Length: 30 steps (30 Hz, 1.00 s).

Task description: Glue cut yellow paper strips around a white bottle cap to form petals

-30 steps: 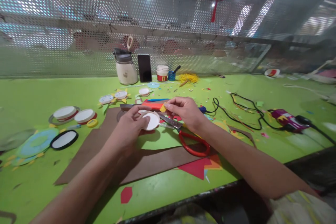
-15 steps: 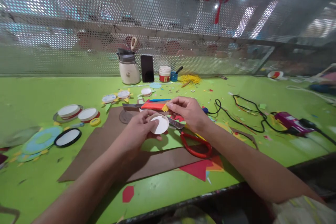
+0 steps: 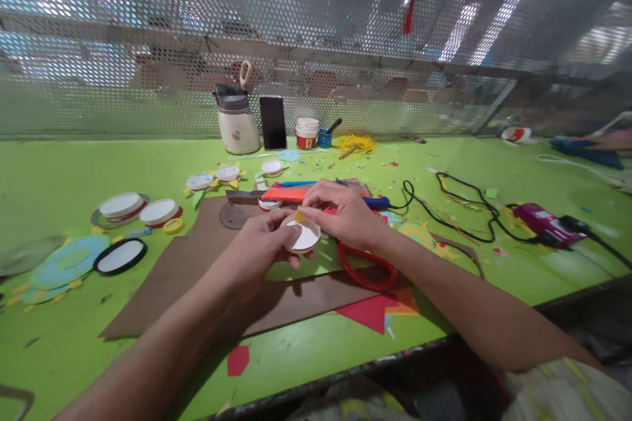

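Between the thumb and fingers of my left hand is a small round white disc, its face tilted up. My right hand pinches a small yellow paper piece against the disc's far edge. Just behind my hands lie an orange-handled utility knife and a blue pen-like stick. Red-handled scissors lie under my right wrist, their blades mostly hidden. Brown card sheets spread beneath both hands.
White round lids, a black-rimmed disc and blue paper rings lie left. A jug, phone and paint pots stand behind. A black cable and purple device lie right, near another person's hand.
My right hand has moved left and brought the yellow piece onto the disc's edge. My left hand still holds the disc. The other person's hand has come further into view at right.
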Tool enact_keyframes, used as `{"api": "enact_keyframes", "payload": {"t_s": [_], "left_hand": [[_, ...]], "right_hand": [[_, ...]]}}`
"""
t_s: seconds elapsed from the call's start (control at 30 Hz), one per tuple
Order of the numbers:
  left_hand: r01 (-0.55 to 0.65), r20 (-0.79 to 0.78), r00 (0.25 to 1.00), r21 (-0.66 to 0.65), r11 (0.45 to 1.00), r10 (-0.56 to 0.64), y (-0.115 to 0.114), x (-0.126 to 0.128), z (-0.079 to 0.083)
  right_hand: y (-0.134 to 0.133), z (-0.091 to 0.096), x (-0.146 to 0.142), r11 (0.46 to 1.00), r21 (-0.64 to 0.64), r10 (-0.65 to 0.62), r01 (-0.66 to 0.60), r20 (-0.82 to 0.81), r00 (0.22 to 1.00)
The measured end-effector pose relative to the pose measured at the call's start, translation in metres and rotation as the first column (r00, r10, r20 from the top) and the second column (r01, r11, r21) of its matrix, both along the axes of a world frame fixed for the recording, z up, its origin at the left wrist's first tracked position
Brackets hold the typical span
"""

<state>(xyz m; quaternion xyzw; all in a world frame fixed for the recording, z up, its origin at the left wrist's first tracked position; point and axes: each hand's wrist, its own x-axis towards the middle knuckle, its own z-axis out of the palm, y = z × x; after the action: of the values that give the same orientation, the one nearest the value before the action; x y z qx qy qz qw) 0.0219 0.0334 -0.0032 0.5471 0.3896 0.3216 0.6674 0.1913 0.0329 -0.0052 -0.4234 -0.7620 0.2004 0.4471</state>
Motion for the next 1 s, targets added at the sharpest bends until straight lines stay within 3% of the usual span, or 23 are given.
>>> {"api": "enact_keyframes", "payload": {"t_s": [0.37,0.67,1.0], "left_hand": [[-0.056,-0.135,0.988,0.13,0.99,0.074,-0.003,0.002,0.004],[-0.089,-0.178,0.978,0.124,0.988,0.111,-0.003,0.003,0.005],[-0.148,-0.144,0.975,0.16,0.976,0.172,0.001,0.003,0.001]], "right_hand": [[0.001,0.0,0.003,0.997,0.036,0.068,-0.069,0.029,0.997],[0.002,0.0,0.003,0.999,0.029,0.043,-0.044,0.041,0.998],[0.009,-0.01,0.009,0.957,-0.283,0.003,-0.057,-0.19,0.982]]}}
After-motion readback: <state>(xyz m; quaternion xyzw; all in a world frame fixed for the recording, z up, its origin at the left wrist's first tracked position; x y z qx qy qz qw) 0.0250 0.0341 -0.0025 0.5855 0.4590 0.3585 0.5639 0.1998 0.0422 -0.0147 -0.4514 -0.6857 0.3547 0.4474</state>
